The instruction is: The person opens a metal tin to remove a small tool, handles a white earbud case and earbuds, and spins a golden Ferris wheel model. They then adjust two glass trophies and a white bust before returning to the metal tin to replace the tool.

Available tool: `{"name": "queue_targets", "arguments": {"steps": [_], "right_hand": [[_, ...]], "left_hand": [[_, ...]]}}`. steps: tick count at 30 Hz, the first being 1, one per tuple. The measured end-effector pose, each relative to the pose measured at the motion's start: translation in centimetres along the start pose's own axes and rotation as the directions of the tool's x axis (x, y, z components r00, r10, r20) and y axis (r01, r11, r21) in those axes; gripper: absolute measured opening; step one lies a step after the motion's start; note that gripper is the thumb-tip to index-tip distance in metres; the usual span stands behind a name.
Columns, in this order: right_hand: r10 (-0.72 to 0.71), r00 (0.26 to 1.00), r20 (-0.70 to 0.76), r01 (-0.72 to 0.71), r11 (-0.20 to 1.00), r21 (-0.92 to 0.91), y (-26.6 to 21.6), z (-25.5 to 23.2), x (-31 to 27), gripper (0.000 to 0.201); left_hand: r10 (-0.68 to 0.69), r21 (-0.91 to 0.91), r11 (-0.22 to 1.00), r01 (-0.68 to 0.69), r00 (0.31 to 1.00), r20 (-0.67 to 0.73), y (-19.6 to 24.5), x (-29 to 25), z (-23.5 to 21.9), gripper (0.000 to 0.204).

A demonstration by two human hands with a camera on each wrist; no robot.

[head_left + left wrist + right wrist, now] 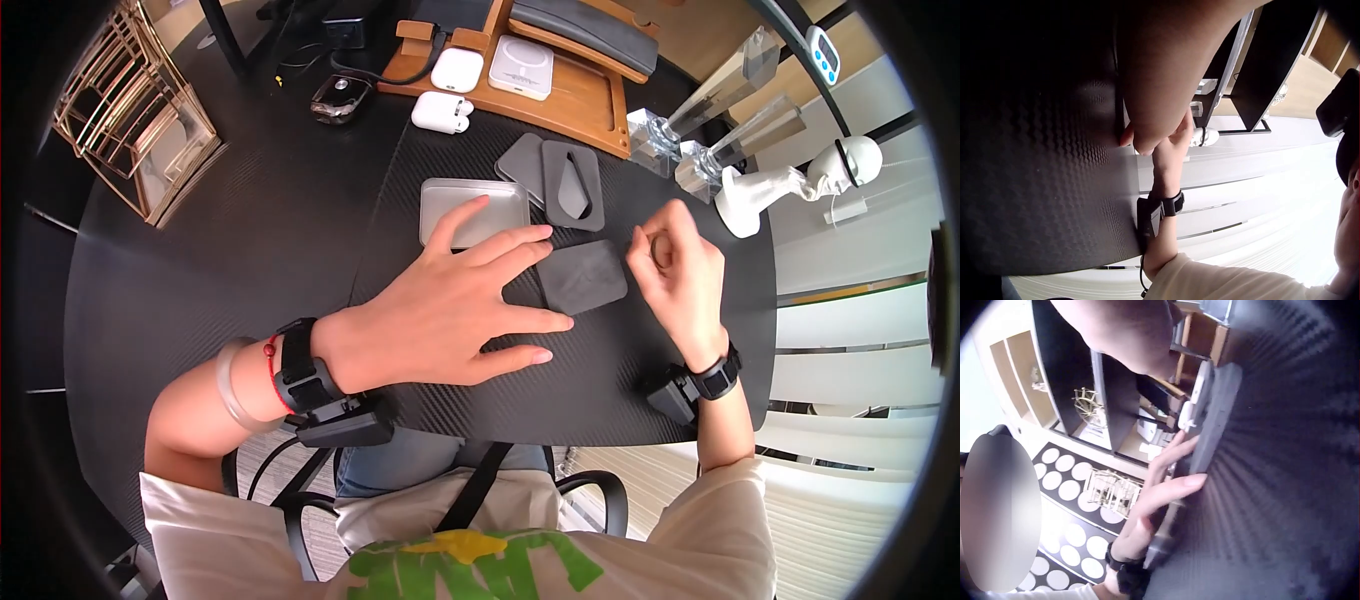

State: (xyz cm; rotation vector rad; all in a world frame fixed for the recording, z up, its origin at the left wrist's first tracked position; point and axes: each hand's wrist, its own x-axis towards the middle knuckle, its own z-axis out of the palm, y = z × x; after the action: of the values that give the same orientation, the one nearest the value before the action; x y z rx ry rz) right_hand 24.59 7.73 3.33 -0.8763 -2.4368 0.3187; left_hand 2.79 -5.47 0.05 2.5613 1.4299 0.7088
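Over the bench, head view: left hand open, its straight fingers spread over the metal tin and up to the plain grey slab; right hand curled closed beside that slab, anything inside it indiscernible.
Grey pieces: plain slab right of the tin; cut-out slab beyond it, next to another grey piece.
Left wrist: tin and slabs hidden.
Right wrist: left fingertips at a slab's edge, contact unclear.
Slab step: apparently positioning the plain slab; next calls for a light edge grip.
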Motion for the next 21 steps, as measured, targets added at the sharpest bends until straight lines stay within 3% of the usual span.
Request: {"name": "queue_targets", "arguments": {"steps": [1, 3, 4, 5, 7, 8, 9, 11, 12, 13, 15, 16, 17, 19, 20, 21], "right_hand": [[0.028, 1.0, -0.013, -0.027, 0.998, 0.06, -0.2, -0.3, -0.1, 0.016], [-0.001, 0.978, 0.206, -0.064, 0.948, 0.31, -0.8, -0.3, -0.7, 0.016], [-0.002, 0.974, 0.226, -0.037, 0.985, 0.169, -0.7, 0.0, -0.6, 0.017], [0.0, 0.975, 0.223, -0.039, 0.985, 0.169, -0.4, 0.2, -0.5, 0.017], [-0.045, 0.999, 0.001, 0.045, 0.992, -0.121, 0.2, 0.1, -0.2, 0.017], [0.04, 0.999, -0.017, -0.041, 0.999, -0.008, -0.2, -0.2, -0.2, 0.017], [0.036, 0.999, -0.014, -0.036, 0.999, -0.008, -0.3, -0.2, -0.5, 0.017], [-0.013, 0.975, 0.22, -0.053, 0.955, 0.292, -0.4, 0.0, -0.9, 0.017], [0.003, 0.967, 0.255, -0.046, 0.985, 0.165, 0.0, 0.2, -0.5, 0.016], [0.078, 0.971, 0.228, -0.118, 0.979, 0.167, 0.7, 0.2, -0.3, 0.015], [0.02, 0.998, 0.061, -0.012, 0.99, -0.137, 0.3, -0.5, 0.0, 0.016], [0.098, 0.994, 0.046, -0.103, 0.986, 0.134, -0.1, -0.2, -0.4, 0.016], [0.008, 0.994, 0.107, -0.037, 0.963, 0.267, -0.6, -0.2, -0.8, 0.016], [0.0, 0.969, 0.248, -0.049, 0.98, 0.194, -0.9, 0.0, -1.0, 0.015], [0.053, 0.969, 0.242, -0.088, 0.986, 0.138, -0.2, -0.1, -0.7, 0.015], [-0.019, 0.995, 0.1, 0.023, 0.999, -0.04, 0.4, 0.0, -0.4, 0.016]], "left_hand": [[0.002, -0.004, 1.0, -0.002, 1.0, 0.0, 0.0, 0.0, -0.1, 0.031], [-0.003, -0.009, 1.0, 0.003, 1.0, 0.001, 0.0, -0.1, 0.0, 0.031], [-0.001, -0.003, 1.0, 0.001, 1.0, -0.002, -0.1, -0.1, 0.1, 0.031], [0.004, 0.003, 1.0, -0.004, 1.0, -0.005, -0.1, -0.1, 0.1, 0.031], [0.005, 0.001, 1.0, -0.005, 1.0, -0.001, 0.0, 0.0, 0.0, 0.031], [0.0, 0.002, 1.0, 0.0, 1.0, 0.002, 0.0, 0.0, -0.1, 0.031], [-0.004, 0.002, 1.0, 0.004, 1.0, -0.001, 0.0, 0.0, -0.1, 0.031], [0.0, 0.002, 1.0, 0.0, 1.0, -0.003, 0.0, -0.1, 0.0, 0.031], [0.001, 0.002, 1.0, -0.001, 1.0, 0.001, 0.0, -0.1, 0.0, 0.031], [0.002, -0.002, 1.0, -0.002, 1.0, -0.003, 0.0, -0.1, 0.0, 0.03], [0.0, -0.005, 1.0, 0.0, 1.0, -0.016, 0.0, 0.0, 0.0, 0.03], [-0.002, -0.009, 1.0, 0.001, 1.0, -0.01, 0.0, 0.0, -0.1, 0.03], [-0.002, -0.011, 1.0, 0.002, 1.0, -0.002, -0.1, 0.0, -0.1, 0.029], [-0.004, -0.01, 1.0, 0.004, 1.0, -0.013, -0.1, 0.0, 0.1, 0.028], [-0.002, -0.011, 1.0, 0.002, 1.0, -0.021, -0.1, -0.1, 0.1, 0.028], [0.0, -0.014, 1.0, -0.001, 1.0, -0.02, -0.1, -0.1, 0.2, 0.028]]}}
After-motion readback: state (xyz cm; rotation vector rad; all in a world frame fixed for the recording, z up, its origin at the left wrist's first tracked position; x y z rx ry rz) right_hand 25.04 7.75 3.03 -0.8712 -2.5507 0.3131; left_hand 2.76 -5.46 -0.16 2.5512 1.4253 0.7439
